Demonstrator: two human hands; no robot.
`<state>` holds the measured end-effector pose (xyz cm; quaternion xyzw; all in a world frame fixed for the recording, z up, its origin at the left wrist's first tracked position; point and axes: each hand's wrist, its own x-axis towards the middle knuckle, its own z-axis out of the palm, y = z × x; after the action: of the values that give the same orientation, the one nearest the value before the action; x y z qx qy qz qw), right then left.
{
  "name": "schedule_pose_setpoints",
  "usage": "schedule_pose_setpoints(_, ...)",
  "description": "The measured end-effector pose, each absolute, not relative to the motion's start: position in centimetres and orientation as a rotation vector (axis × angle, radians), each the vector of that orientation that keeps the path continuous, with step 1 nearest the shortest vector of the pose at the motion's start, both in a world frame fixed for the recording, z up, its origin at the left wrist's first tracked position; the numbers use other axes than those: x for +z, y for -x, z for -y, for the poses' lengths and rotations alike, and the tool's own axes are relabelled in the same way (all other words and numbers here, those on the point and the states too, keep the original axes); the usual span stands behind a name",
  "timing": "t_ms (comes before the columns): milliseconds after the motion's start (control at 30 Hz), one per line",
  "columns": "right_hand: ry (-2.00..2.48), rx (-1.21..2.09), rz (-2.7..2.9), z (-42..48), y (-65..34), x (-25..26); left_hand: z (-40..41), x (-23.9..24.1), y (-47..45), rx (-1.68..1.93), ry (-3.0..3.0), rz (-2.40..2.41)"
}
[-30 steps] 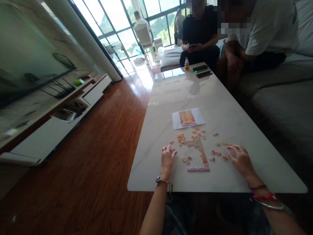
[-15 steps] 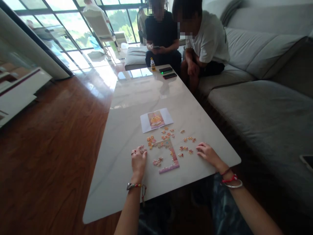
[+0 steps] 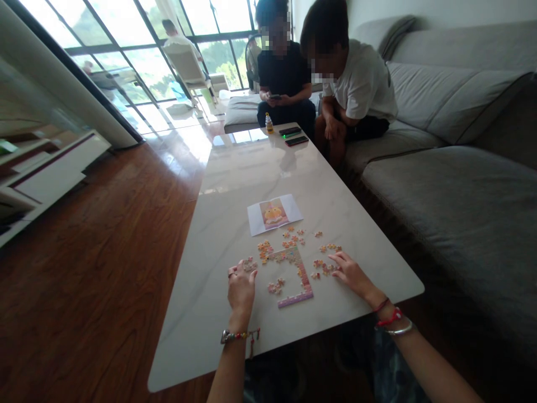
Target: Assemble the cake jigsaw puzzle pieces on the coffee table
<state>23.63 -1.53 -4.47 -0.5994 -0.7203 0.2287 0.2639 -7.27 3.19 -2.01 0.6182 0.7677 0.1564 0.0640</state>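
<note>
A partly joined jigsaw puzzle point(image 3: 302, 271) lies on the white marbled table, its top, right and bottom edges linked around an open middle. A loose cluster of pinkish pieces point(image 3: 276, 286) sits inside that frame. My left hand point(image 3: 242, 285) rests left of the puzzle, fingers apart, beside a small group of pale pieces point(image 3: 250, 263). To the right, my right hand point(image 3: 351, 272) reaches with spread fingers to loose puzzle pieces point(image 3: 323, 267), its fingertips at their edge. Orange pieces point(image 3: 264, 250) lie at the puzzle's top left corner.
Beyond the puzzle lies a creased sheet point(image 3: 274, 215) with a printed picture. A small bottle point(image 3: 269, 124) and two dark phone-like devices point(image 3: 296, 140) are at the table's far end. Two people sit there by the grey sofa point(image 3: 453, 162); one holds a phone.
My right hand has moved left to the loose pieces on the right. My left hand stays by the pale pieces, its fingers a little more spread. The camera view has shifted slightly.
</note>
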Motion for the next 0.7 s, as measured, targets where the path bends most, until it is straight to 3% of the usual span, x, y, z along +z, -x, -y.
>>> schedule_pose_setpoints(367,1.859,0.008,2.207,-1.2,-22.8,-6.5,-3.5,-3.0,8.1,0.368,-1.856,-2.318)
schedule_pose_setpoints(700,1.676,0.207,2.244,-6.3,-21.2,-7.8,-3.9,-3.1,8.5,0.434,-1.85,-2.258)
